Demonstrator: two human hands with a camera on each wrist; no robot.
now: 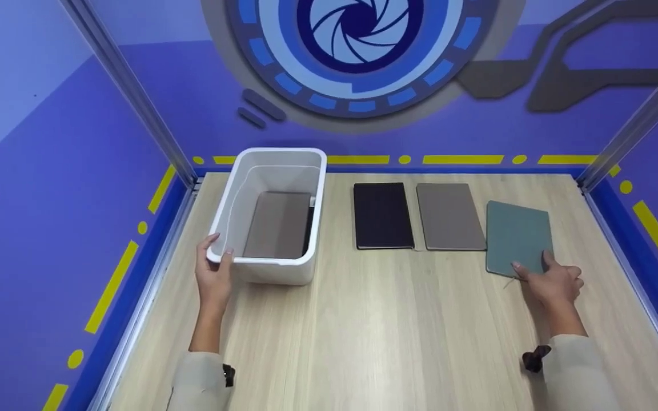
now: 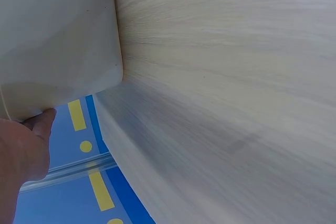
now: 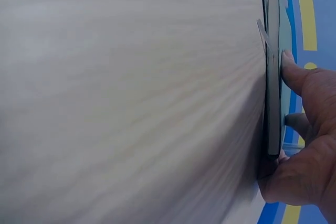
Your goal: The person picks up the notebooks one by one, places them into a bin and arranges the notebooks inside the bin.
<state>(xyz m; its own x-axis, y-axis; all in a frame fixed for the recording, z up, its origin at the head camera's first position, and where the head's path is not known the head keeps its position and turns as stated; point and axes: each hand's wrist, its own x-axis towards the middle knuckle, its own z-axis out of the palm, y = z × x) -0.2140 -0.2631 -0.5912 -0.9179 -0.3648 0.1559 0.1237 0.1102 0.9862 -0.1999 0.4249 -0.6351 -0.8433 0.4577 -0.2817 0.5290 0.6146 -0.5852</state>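
My left hand [image 1: 215, 277] grips the near left corner of a white plastic bin [image 1: 272, 273], its fingertips over the rim. Inside the bin lies a brown notebook [image 1: 279, 225], with a dark edge showing along its right side. At the right, my right hand [image 1: 554, 283] holds the near right corner of a green notebook [image 1: 516, 237], thumb and a fingertip on its cover. A ribbon [image 3: 263, 38] sticks out from the pages in the right wrist view. The green notebook sits slightly turned, and its left edge meets the neighbouring taupe notebook's near corner.
A black notebook [image 1: 383, 216] and a taupe notebook [image 1: 450, 217] lie side by side between the bin and the green one. Metal-framed blue and purple panels [image 1: 180, 85] border the wooden table [image 1: 386, 331] at the back and both sides.
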